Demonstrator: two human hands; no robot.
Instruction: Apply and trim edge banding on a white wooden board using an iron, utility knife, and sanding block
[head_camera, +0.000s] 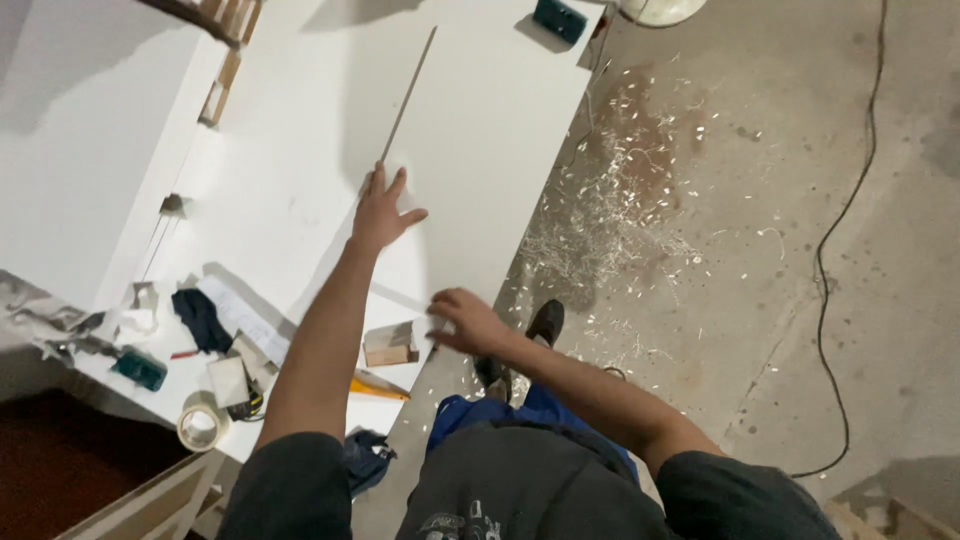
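Note:
My left hand (383, 212) lies flat with fingers spread on a large white board (480, 130) that rests on the worktable. A long thin strip (408, 95) runs along the board's edge, from beyond my left fingertips toward the far end. My right hand (468, 320) is at the board's near edge, its fingers curled around the near end of a white strip; the grip itself is partly hidden. A small wooden block (390, 345) sits just left of my right hand.
Roll of tape (203, 420), dark cloth (200, 318), papers, a teal tool (140, 370) and a yellow-handled tool (378, 385) clutter the near left. Another teal object (560, 20) lies at the board's far end. Wood shavings (610, 220) and a black cable (835, 240) cover the concrete floor.

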